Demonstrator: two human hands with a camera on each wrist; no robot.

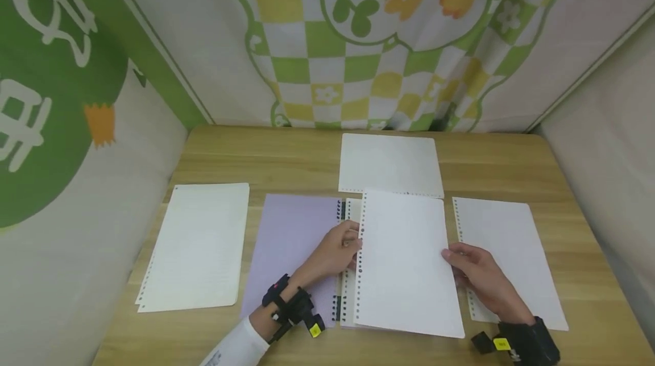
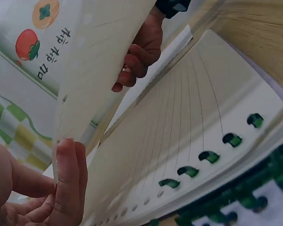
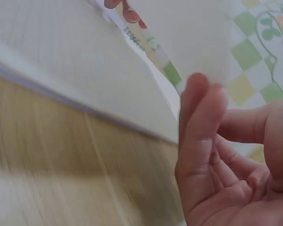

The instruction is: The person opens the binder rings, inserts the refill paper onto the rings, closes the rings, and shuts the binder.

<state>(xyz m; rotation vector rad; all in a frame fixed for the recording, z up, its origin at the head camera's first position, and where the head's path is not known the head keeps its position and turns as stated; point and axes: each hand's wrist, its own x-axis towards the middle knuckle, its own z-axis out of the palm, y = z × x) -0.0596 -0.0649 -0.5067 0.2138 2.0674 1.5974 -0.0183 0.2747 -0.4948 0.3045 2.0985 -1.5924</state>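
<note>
A white loose-leaf sheet (image 1: 404, 263) with a row of punched holes down its left edge is held up over an open ring binder. My left hand (image 1: 335, 249) pinches the holed edge between thumb and fingers. At the opposite edge, my right hand (image 1: 478, 275) pinches the sheet too. The binder's purple cover (image 1: 291, 241) lies spread to the left. Lined pages (image 2: 179, 99) sit in its right half, below the raised sheet. Dark green rings (image 2: 233, 139) pass through some page holes in the left wrist view; other holes there show no ring.
To the left lies a small pile of loose sheets (image 1: 197, 246). Another sheet (image 1: 389, 164) lies sideways behind the binder, and one more sheet (image 1: 512, 258) is under and beyond my right hand. A checked curtain (image 1: 327, 70) hangs at the wooden table's (image 1: 256, 156) back edge.
</note>
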